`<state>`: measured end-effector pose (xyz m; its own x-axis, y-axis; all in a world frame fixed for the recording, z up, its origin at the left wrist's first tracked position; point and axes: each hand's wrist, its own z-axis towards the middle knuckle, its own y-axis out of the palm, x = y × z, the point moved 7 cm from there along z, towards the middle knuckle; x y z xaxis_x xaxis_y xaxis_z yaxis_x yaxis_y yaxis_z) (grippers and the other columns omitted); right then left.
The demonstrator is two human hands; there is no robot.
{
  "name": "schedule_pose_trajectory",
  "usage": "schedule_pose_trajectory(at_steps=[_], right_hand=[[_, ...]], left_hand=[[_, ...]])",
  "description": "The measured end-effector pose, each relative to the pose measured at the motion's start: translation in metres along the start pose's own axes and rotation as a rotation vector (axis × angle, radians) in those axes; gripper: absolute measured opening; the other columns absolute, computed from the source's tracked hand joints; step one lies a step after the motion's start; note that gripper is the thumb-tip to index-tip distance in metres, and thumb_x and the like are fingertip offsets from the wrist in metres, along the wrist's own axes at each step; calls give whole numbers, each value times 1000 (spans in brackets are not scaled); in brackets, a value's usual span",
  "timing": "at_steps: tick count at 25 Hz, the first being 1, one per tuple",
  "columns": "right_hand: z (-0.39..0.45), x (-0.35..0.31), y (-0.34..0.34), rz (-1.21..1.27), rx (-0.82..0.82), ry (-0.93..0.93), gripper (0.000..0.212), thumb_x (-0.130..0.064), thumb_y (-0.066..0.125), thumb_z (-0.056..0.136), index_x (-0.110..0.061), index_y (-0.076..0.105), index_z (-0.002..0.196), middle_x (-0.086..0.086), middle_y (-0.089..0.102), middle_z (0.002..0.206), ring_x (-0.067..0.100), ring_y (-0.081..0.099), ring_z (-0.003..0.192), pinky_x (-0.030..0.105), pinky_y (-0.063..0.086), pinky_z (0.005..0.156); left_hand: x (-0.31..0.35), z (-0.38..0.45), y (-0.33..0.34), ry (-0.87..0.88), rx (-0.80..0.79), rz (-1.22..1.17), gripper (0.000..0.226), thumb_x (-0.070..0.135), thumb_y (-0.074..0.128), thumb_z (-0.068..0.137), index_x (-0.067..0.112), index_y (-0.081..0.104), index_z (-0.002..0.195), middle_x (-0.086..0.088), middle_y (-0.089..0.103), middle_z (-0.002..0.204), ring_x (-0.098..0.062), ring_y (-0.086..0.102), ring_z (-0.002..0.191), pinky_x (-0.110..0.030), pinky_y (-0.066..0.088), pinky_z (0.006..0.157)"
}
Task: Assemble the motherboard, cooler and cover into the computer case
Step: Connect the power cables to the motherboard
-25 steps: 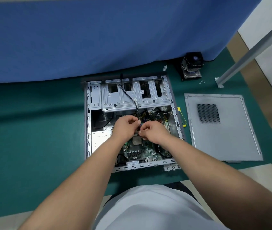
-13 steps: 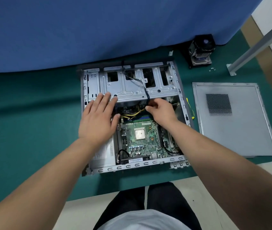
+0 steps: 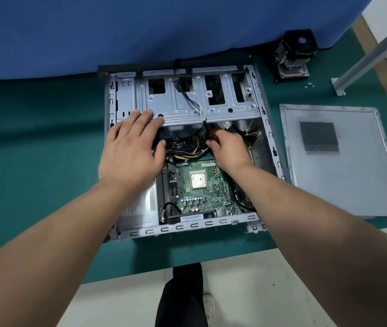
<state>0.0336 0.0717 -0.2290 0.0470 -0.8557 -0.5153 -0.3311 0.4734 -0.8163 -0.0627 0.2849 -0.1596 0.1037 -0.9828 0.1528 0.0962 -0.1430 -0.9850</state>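
Note:
The open grey computer case (image 3: 187, 226) lies flat on the green mat. Inside it sits the green motherboard (image 3: 202, 199), its bare silver processor (image 3: 198, 180) showing. My left hand (image 3: 131, 152) lies flat, fingers spread, with its fingertips on the drive cage (image 3: 223, 112) edge and its palm over the case's left part. My right hand (image 3: 229, 147) is curled around a black cable (image 3: 205, 126) just below the cage, near the yellow and black wires (image 3: 194, 149). The cooler (image 3: 294, 57) stands at the back right. The grey cover panel (image 3: 336, 166) lies right of the case.
A blue cloth wall (image 3: 140, 31) rises behind the case. A grey metal post (image 3: 371, 50) with a foot plate slants at the right, small screws (image 3: 310, 85) beside it. The mat's front edge meets a pale floor, where my dark trouser leg (image 3: 183, 296) shows.
Both hands left the middle of the board and moved toward the drive cage. The left opened flat on the cage edge; the right went to the black cable. The processor is now uncovered.

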Motion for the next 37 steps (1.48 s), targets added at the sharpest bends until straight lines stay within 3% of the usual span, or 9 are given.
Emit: schedule_pose_trajectory(at_steps=[4, 8, 12, 15, 18, 21, 28, 31, 37], right_hand=[[11, -5, 3, -37, 16, -47, 11, -22, 55, 102, -16, 63, 97, 11, 63, 91, 30, 57, 74, 30, 42, 69], [23, -6, 3, -22, 5, -35, 21, -22, 56, 103, -9, 69, 113, 14, 66, 98, 33, 60, 83, 33, 50, 75], [31, -9, 4, -43, -20, -15, 21, -19, 56, 102, -2, 66, 97, 16, 62, 90, 33, 59, 76, 31, 43, 68], [30, -10, 5, -87, -3, -44, 16, -14, 54, 101, -3, 63, 93, 16, 62, 94, 28, 54, 69, 33, 46, 70], [28, -9, 4, -134, 12, -104, 21, -15, 53, 100, -6, 68, 111, 18, 66, 103, 37, 61, 87, 42, 56, 83], [28, -10, 6, -228, 3, -154, 16, -13, 54, 97, -5, 66, 105, 17, 65, 102, 39, 60, 92, 45, 57, 85], [31, -13, 10, -174, 7, -84, 24, -14, 56, 98, -15, 69, 118, 16, 66, 106, 36, 62, 88, 39, 58, 82], [33, -16, 12, -165, -9, -65, 31, -11, 56, 98, -19, 69, 125, 16, 66, 113, 35, 63, 94, 35, 56, 82], [37, -14, 14, -158, -21, -3, 34, -13, 58, 99, -17, 63, 132, 17, 63, 126, 35, 63, 108, 38, 57, 92]], left_hand=[[-2, 1, 2, 4, 42, 8, 54, 48, 35, 99, 33, 43, 150, 5, 41, 160, -16, 27, 152, -43, 22, 120], [-2, 2, 4, 10, 59, 17, 56, 48, 34, 96, 34, 45, 149, 8, 42, 159, -14, 27, 152, -42, 21, 120], [-2, 3, 1, 14, 73, 13, 58, 46, 33, 94, 34, 45, 149, 9, 42, 159, -13, 27, 151, -42, 20, 119], [-2, 3, 1, 17, 81, 12, 58, 47, 32, 94, 35, 44, 149, 10, 42, 159, -12, 27, 151, -42, 19, 120], [-1, 4, 2, 20, 76, 9, 58, 48, 32, 93, 35, 44, 149, 11, 42, 159, -12, 27, 151, -42, 20, 120], [-2, 4, 2, 23, 79, 11, 58, 48, 32, 93, 36, 44, 149, 11, 42, 158, -11, 27, 150, -41, 19, 120], [-3, 4, 2, 21, 84, 1, 58, 48, 32, 93, 37, 44, 148, 13, 42, 158, -11, 26, 150, -41, 18, 120], [-3, 4, 3, 17, 78, 5, 58, 48, 32, 93, 37, 43, 149, 13, 41, 158, -10, 26, 151, -41, 18, 120], [-4, 3, 2, 13, 78, 12, 59, 48, 31, 93, 37, 42, 150, 14, 40, 159, -10, 25, 151, -42, 18, 121]])
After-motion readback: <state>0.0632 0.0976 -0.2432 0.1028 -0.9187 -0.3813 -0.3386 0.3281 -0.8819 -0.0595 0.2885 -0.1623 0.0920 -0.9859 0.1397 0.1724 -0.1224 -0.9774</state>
